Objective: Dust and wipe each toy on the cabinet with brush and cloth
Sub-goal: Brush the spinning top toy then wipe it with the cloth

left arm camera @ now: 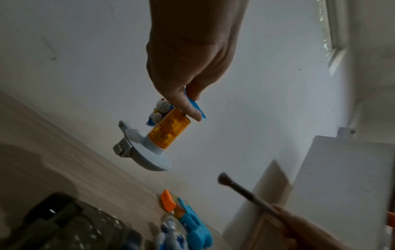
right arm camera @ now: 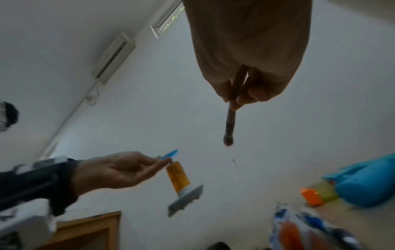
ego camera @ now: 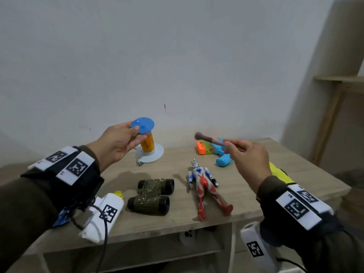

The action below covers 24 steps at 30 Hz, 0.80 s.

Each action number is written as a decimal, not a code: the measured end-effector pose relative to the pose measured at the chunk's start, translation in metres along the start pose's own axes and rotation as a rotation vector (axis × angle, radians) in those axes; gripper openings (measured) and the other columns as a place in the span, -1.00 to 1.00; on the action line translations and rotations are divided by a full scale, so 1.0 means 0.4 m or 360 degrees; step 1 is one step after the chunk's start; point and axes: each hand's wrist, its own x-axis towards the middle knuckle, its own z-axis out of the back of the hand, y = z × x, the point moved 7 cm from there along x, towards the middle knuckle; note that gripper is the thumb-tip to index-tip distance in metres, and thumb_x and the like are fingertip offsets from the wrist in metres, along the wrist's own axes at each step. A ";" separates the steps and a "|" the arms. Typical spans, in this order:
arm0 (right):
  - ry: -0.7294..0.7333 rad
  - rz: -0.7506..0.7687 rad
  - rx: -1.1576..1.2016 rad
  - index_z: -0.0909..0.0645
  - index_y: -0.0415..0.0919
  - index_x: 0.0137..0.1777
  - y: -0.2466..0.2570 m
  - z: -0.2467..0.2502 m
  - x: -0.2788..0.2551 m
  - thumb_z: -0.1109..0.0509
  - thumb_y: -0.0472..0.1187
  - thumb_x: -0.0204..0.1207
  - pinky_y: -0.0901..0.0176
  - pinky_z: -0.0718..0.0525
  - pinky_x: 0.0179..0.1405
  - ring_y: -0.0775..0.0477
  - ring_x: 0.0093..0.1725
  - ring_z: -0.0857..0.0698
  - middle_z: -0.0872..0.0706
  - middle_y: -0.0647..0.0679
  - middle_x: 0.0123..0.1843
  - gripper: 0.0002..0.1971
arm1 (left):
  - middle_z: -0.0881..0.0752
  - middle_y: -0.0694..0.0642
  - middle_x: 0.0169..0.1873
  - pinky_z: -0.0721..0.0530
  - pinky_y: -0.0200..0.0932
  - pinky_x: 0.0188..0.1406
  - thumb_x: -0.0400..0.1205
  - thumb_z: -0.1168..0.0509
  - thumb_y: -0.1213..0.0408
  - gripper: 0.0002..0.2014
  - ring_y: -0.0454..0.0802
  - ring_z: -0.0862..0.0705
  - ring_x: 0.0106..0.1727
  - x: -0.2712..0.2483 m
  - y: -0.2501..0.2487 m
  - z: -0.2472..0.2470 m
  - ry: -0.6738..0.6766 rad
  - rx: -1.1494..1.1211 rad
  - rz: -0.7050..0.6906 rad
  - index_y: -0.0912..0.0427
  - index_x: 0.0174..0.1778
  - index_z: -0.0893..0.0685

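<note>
Cabinet — four toys, one held, one brush

A plain room in a home. A low wooden cabinet stands against a bare white wall, with toys scattered on it. A wall-mounted air conditioner hangs near a small high window. Wooden shelving stands to the right.

Plain pale wall, dim even light. Light wood table against it. Bare wooden shelf frame at right. Wall-mounted air conditioner beside high window.
</note>
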 end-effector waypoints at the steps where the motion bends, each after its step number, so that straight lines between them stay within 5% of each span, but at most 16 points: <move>1: 0.0027 -0.0019 0.0083 -0.77 -0.12 -0.01 0.011 -0.024 0.001 -0.42 -0.17 0.48 0.22 -0.66 -0.03 0.17 -0.18 -0.73 -0.82 -0.06 -0.17 -0.85 | -0.71 0.28 0.08 -0.76 -0.34 -0.33 0.69 -0.15 0.45 -0.66 0.01 -0.76 -0.01 0.022 0.005 0.012 -0.0027 0.0020 0.0021 0.35 0.40 -0.50; 6: 0.0198 -0.0112 0.0417 -0.74 -0.17 -0.01 0.042 -0.137 0.009 -0.38 -0.26 0.53 0.54 -0.50 -0.48 0.34 -0.50 -0.60 -0.73 0.00 -0.36 -0.88 | -0.66 0.32 0.10 -0.74 -0.36 -0.42 0.68 -0.16 0.46 -0.66 -0.01 -0.75 -0.13 0.128 0.037 0.050 -0.0100 0.0070 0.0107 0.41 0.39 -0.49; 16: 0.0297 -0.0144 0.0390 -0.75 -0.12 -0.01 0.040 -0.282 0.081 -0.38 -0.21 0.53 0.48 -0.52 -0.44 0.20 -0.37 -0.63 -0.75 0.02 -0.34 -0.87 | -0.65 0.34 0.00 -0.75 -0.28 -0.38 0.67 -0.17 0.48 -0.65 0.05 -0.75 -0.19 0.315 0.122 0.103 -0.0185 0.0141 0.0289 0.45 0.39 -0.45; 20: 0.0339 -0.0154 0.0385 -0.73 0.00 -0.11 0.035 -0.317 0.093 -0.37 -0.20 0.53 0.33 -0.57 -0.32 0.14 -0.32 -0.63 -0.76 0.02 -0.34 -0.89 | -0.66 0.33 -0.02 -0.74 -0.32 -0.51 0.66 -0.19 0.47 -0.64 -0.02 -0.78 -0.44 0.359 0.158 0.127 -0.0243 0.0191 0.0355 0.45 0.39 -0.44; 24: 0.0325 -0.0172 0.0409 -0.75 -0.06 -0.10 0.018 -0.339 0.099 -0.40 -0.23 0.51 0.31 -0.52 -0.35 0.14 -0.38 -0.60 -0.76 0.00 -0.39 -0.90 | -0.66 0.33 0.01 -0.75 -0.32 -0.45 0.66 -0.20 0.46 -0.65 -0.03 -0.78 -0.45 0.382 0.185 0.130 -0.0229 0.0220 0.0372 0.45 0.37 -0.45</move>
